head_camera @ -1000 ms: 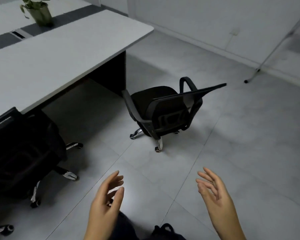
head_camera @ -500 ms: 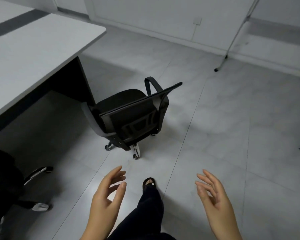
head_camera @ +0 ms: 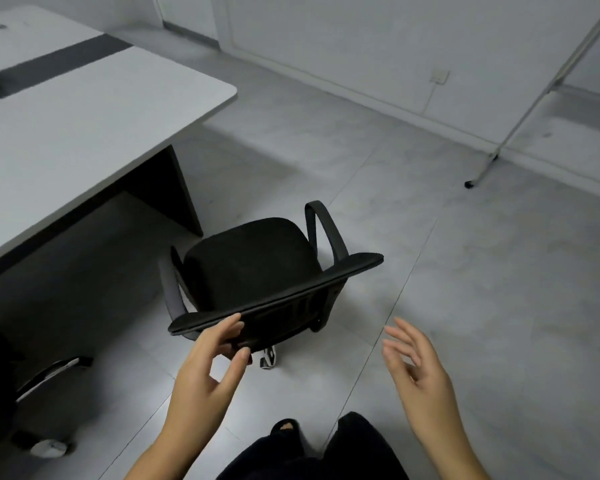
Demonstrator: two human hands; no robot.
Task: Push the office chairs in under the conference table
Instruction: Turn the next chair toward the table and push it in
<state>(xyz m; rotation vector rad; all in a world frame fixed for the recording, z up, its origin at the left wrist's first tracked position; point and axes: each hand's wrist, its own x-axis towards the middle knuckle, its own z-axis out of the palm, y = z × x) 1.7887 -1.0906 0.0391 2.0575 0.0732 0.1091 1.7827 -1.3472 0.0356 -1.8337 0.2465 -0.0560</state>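
Note:
A black office chair (head_camera: 250,268) stands on the tiled floor just off the corner of the white conference table (head_camera: 84,119), its backrest turned toward me. My left hand (head_camera: 208,365) reaches the left end of the backrest's top edge; its fingers are spread and loosely bent, and I cannot tell whether they touch it. My right hand (head_camera: 420,368) hovers open to the right of the chair, apart from it and holding nothing.
Another black chair (head_camera: 0,382) sits at the left edge, partly under the table, its chrome base legs sticking out. A metal stand leg (head_camera: 520,116) slants down by the far wall at right. My dark trousers and a sandal (head_camera: 284,427) show at the bottom.
I have walked up to the chair, which now fills the middle of the view. Both hands have risen, and the left one has come up to the backrest edge.

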